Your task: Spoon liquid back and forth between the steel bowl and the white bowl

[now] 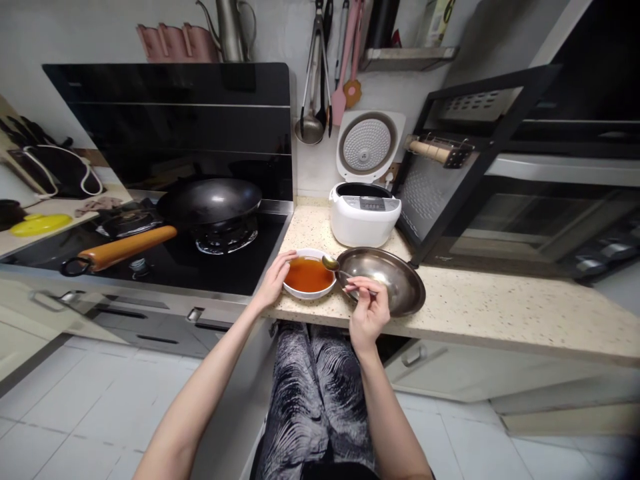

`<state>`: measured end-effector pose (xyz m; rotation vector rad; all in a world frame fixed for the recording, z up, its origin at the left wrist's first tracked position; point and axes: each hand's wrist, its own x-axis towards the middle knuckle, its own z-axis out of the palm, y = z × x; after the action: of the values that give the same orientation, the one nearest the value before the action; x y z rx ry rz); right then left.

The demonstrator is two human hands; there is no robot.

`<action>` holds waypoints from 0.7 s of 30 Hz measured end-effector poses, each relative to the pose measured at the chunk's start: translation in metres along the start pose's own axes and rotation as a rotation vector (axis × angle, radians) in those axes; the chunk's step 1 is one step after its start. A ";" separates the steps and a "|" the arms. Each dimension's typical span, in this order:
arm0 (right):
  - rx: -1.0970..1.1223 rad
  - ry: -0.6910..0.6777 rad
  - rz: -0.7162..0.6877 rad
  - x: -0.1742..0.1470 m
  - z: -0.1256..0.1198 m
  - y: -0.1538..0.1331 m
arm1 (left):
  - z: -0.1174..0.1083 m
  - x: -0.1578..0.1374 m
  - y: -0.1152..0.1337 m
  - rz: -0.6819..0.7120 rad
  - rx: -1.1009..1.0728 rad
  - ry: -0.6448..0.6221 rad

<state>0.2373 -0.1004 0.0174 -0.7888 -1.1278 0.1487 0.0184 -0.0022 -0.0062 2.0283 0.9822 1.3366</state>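
A white bowl (309,295) of reddish-orange liquid (309,274) stands on the speckled counter near its front edge. My left hand (273,279) grips the bowl's left rim, its fingertips at the upper left edge. In my right hand (371,312) a metal spoon (331,264) is pinched by its handle; its head is over the right side of the bowl and looks yellowish. Beside the bowl, partly under my right hand, sits a wide, shallow metal basin (404,283). The bottom of the basin is partly hidden by that hand.
Behind the bowls stands a white rice cooker (367,223) with its lid up. To the left, a black wok (215,200) with a wooden handle rests on the gas stove (235,273). A black rack with an oven (540,227) borders the right. Utensils (311,127) hang on the wall.
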 end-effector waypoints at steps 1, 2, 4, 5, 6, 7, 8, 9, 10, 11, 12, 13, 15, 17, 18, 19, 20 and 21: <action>-0.009 0.011 -0.009 0.001 -0.002 0.000 | 0.000 0.000 0.000 0.001 0.000 0.000; -0.017 0.020 -0.017 0.003 -0.004 0.000 | 0.000 0.000 0.000 0.001 0.000 0.001; -0.029 0.034 -0.029 0.004 -0.009 -0.001 | 0.000 0.000 -0.001 0.002 -0.003 0.006; -0.036 0.040 -0.033 0.005 -0.012 -0.001 | 0.000 0.000 -0.001 0.003 -0.005 0.009; -0.043 0.043 -0.037 0.005 -0.015 -0.001 | 0.000 0.000 -0.001 0.003 -0.008 0.010; -0.052 0.045 -0.045 0.005 -0.018 -0.001 | 0.000 0.000 -0.002 0.005 -0.011 0.011; -0.063 0.044 -0.056 0.005 -0.021 -0.001 | 0.000 0.000 -0.002 0.006 -0.013 0.011; -0.077 0.043 -0.071 0.004 -0.024 -0.001 | 0.000 0.000 -0.002 0.008 -0.014 0.010; -0.094 0.039 -0.090 0.003 -0.027 -0.001 | 0.000 0.000 -0.002 0.009 -0.015 0.011; -0.112 0.032 -0.112 0.002 -0.029 0.000 | 0.000 0.000 -0.002 0.010 -0.015 0.011; -0.133 0.022 -0.134 0.001 -0.032 0.001 | 0.000 0.000 -0.002 0.011 -0.013 0.012; -0.155 0.008 -0.154 -0.001 -0.035 0.002 | 0.000 0.000 -0.002 0.012 -0.010 0.012; -0.196 -0.030 -0.184 -0.003 -0.039 0.004 | 0.000 0.000 -0.002 0.013 -0.002 0.010; -0.232 -0.070 -0.204 -0.005 -0.043 0.006 | 0.000 0.000 -0.002 0.014 0.005 0.009; -0.244 -0.088 -0.215 -0.006 -0.045 0.007 | 0.000 0.000 -0.002 0.014 0.006 0.010; -0.253 -0.105 -0.226 -0.006 -0.046 0.008 | 0.000 0.000 -0.003 0.013 0.003 0.013; -0.261 -0.121 -0.241 -0.006 -0.047 0.008 | 0.000 0.000 -0.003 0.012 -0.002 0.015; -0.267 -0.135 -0.258 -0.006 -0.047 0.008 | 0.000 0.000 -0.003 0.011 -0.007 0.017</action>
<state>0.2770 -0.1207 -0.0013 -0.8701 -1.3855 -0.1703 0.0177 -0.0001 -0.0083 2.0232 0.9734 1.3629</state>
